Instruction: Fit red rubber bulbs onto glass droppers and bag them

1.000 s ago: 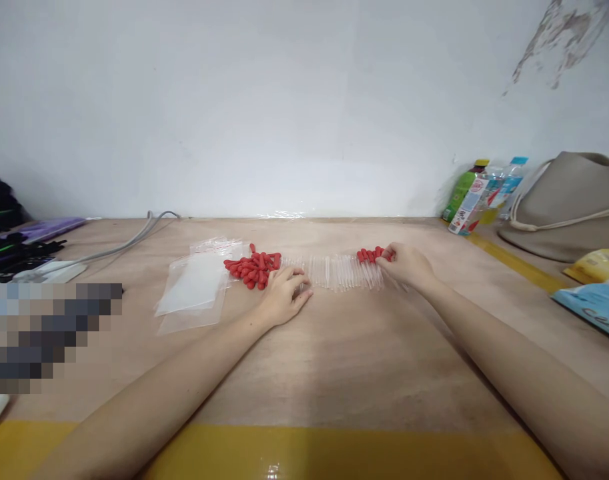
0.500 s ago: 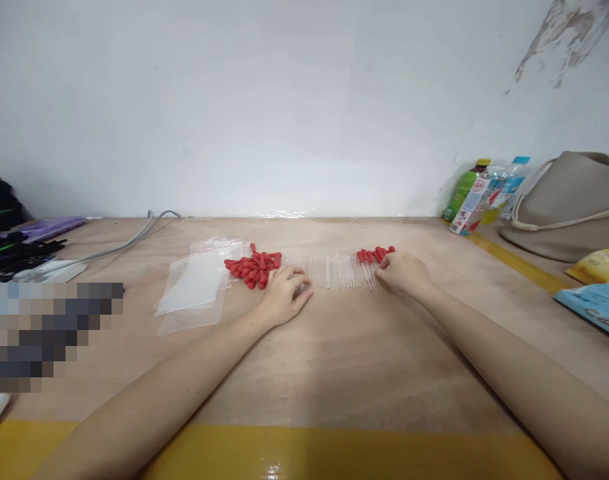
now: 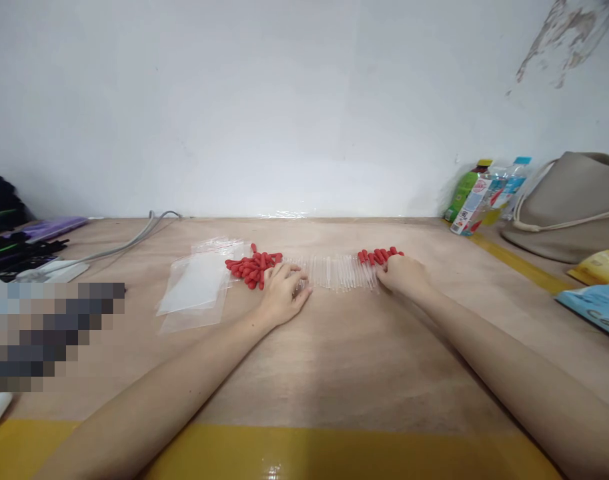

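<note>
A row of clear slender dropper tubes (image 3: pixel 329 272) lies side by side between my hands. At its right end several tubes carry red rubber bulbs (image 3: pixel 379 255). My right hand (image 3: pixel 404 275) is closed in a pinch at that end, around a red-bulbed dropper whose tube is mostly hidden by the fingers. My left hand (image 3: pixel 284 293) rests at the row's left end, fingers bent but apart and thumb out, touching the tubes and holding nothing I can see. Just left of it lies a pile of loose red rubber bulbs (image 3: pixel 249 268).
Clear zip bags (image 3: pixel 194 283) lie left of the pile. A grey cable (image 3: pixel 129 241) runs along the table's left side. Bottles (image 3: pixel 467 190), a drink carton (image 3: pixel 470 207), a grey-beige bag (image 3: pixel 569 207) and a blue packet (image 3: pixel 594 307) stand or lie at the right.
My right hand has shifted very slightly, and one more red bulb shows beside its fingers at the row's right end. My left hand has hardly moved.
</note>
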A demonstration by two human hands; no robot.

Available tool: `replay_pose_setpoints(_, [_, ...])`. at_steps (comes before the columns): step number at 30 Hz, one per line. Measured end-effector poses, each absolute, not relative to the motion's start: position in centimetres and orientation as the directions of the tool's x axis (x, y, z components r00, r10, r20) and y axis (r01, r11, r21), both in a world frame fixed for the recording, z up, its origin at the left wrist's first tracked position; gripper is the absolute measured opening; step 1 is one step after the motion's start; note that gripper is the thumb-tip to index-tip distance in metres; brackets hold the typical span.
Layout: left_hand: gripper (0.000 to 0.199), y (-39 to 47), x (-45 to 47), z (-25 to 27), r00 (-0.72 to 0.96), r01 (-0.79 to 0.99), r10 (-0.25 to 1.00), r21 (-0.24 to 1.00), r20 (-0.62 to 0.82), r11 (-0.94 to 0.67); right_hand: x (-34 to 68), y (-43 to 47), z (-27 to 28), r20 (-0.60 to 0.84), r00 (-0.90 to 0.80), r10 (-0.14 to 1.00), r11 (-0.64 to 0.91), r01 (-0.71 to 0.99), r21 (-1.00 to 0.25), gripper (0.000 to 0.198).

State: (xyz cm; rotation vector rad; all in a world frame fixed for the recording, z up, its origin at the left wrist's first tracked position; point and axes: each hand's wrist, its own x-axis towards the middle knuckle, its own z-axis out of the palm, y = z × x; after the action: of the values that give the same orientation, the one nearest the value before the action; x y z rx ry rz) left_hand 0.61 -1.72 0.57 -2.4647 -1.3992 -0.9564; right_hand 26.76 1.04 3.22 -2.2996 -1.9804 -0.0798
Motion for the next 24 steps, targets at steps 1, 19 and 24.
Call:
replay_pose_setpoints(1, [0.018,-1.7,0.6,0.6,0.310,0.844,0.724,0.173,0.616,-0.508,26.7,1.0,3.2,0.096,0.155,0.983,-0.150,0.987,-0.058,0.033])
replay_pose_setpoints(19, [0.021,0.0,-2.1,2.2,0.009,0.986,0.770,0.125,0.638,-0.114,21.4,-2.2,0.3,0.682,-0.356,0.638,0.545,0.835,-0.074,0.020])
replay_pose_setpoints(24, [0.025,0.7,-2.2,2.5,0.052,0.991,0.750,0.059,0.659,-0.121,20.9,-2.4,-0.5,0.707,-0.387,0.592,0.626,0.774,-0.101,0.022])
